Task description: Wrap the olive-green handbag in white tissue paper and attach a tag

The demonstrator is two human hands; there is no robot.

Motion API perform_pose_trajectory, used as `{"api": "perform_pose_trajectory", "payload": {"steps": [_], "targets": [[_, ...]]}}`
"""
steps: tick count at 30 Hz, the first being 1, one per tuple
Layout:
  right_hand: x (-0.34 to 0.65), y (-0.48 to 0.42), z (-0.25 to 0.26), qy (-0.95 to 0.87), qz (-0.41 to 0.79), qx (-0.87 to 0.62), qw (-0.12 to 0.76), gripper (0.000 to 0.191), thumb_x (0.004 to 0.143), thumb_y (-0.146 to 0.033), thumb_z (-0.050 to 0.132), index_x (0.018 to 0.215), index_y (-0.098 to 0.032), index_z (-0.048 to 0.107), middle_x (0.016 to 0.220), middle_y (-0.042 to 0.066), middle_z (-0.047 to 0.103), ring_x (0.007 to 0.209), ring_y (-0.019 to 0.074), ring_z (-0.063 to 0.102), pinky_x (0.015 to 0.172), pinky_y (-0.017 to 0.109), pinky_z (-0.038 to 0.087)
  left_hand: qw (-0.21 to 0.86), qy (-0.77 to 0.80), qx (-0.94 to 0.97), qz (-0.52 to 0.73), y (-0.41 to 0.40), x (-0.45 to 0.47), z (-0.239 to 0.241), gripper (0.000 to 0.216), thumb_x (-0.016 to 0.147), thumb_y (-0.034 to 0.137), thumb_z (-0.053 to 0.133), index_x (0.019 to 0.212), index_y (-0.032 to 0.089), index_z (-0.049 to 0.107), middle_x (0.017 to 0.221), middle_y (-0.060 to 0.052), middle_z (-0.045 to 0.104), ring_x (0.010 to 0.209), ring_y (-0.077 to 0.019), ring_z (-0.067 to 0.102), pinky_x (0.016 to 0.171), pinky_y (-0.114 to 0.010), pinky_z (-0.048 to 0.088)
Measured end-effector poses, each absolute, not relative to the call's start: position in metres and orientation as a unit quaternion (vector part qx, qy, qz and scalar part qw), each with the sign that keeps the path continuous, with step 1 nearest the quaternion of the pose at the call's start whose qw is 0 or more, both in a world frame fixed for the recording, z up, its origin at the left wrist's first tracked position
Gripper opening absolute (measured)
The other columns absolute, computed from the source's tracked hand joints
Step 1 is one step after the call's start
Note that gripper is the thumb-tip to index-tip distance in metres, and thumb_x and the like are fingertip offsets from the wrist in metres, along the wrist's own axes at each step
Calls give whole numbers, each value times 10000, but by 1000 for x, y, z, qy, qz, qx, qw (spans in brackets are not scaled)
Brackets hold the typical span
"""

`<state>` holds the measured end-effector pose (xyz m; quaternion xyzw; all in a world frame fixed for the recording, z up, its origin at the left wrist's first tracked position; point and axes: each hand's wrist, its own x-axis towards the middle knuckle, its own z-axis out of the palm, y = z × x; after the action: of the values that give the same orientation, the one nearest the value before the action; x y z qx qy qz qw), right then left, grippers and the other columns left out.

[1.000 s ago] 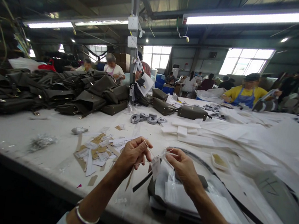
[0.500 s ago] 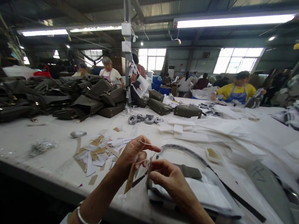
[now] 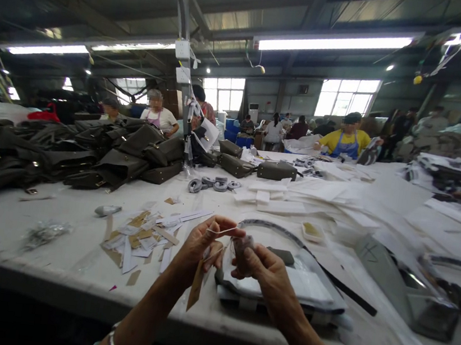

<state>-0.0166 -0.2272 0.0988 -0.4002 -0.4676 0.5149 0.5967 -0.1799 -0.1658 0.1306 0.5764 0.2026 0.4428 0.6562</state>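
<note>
My left hand is closed on a thin white string, looped over its outstretched index finger. From it a narrow brown hang tag dangles below the fingers. Just to the right, my right hand pinches a small grey-brown piece, partly covered by the fingers; its kind cannot be made out. Both hands are close together above the table's front part. Behind and under my right hand lies a bag in clear plastic and white wrapping, with a dark wrapped strap arching behind it.
Loose paper tags lie scattered left of my hands, beside a clump of small metallic-looking packets. Dark bags are heaped at the back left. White foam sheets and a grey bag lie rightward. Several people work beyond.
My right hand has turned and now grips the small grey-brown piece near the string. The view has swung right, so the table's contents appear further left.
</note>
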Motion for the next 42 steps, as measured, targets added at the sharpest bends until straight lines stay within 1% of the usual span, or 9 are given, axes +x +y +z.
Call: {"api": "perform_pose_trajectory", "payload": {"steps": [10,16,18,21,24,28,33,37,42], "targets": [[22,-231,98,-467,490,-434,594,405,776,-562,724,843,-164,755,803,67,696,748,193,578,738,340,472,699,172,532,445,-149,-190,115,584,749,705,639,951,159,587,877,-81,735,277,15,312,337,-183,324],[28,-230,109,-480,451,-440,610,321,714,-516,788,713,-196,756,1145,82,664,775,180,560,655,302,437,700,213,515,446,-153,-192,107,525,734,654,689,878,159,588,600,31,610,284,-4,339,343,-167,310],[26,-229,116,-500,438,-444,601,300,696,-497,805,744,-204,759,1094,70,671,736,163,549,643,298,438,709,236,518,417,-155,-190,104,463,752,591,704,872,160,585,569,40,587,293,-12,347,344,-164,288],[21,-227,125,-517,445,-439,585,294,692,-467,815,770,-194,739,834,36,676,697,155,543,639,289,439,714,241,530,389,-160,-184,98,372,801,497,691,909,154,595,645,27,619,312,10,314,384,-164,320],[18,-224,130,-506,467,-429,585,318,719,-473,795,742,-173,695,637,3,615,604,133,528,591,272,435,718,245,533,375,-163,-179,95,333,813,458,692,923,154,611,720,20,628,346,14,330,413,-163,342],[18,-223,129,-442,533,-421,586,377,702,-507,803,741,-171,637,690,26,660,547,138,584,485,244,424,742,226,529,345,-168,-179,93,450,780,568,682,909,139,638,602,34,576,312,-1,310,372,-175,298],[20,-223,122,-390,584,-407,584,353,708,-469,814,764,-178,621,775,40,697,556,136,625,438,205,432,784,229,485,313,-175,-184,91,504,840,594,591,1030,131,644,451,54,495,267,-28,296,314,-186,131],[20,-224,123,-389,594,-404,577,344,719,-457,812,775,-174,625,802,51,713,606,151,656,475,214,485,797,220,483,290,-173,-181,80,488,870,563,559,1079,126,618,509,18,591,263,-25,292,319,-177,195],[21,-225,129,-405,600,-393,567,333,737,-440,804,766,-160,627,824,63,721,750,190,690,601,270,554,804,208,498,251,-168,-170,55,573,848,648,512,972,98,611,494,-14,623,238,-30,263,318,-184,240]]}}
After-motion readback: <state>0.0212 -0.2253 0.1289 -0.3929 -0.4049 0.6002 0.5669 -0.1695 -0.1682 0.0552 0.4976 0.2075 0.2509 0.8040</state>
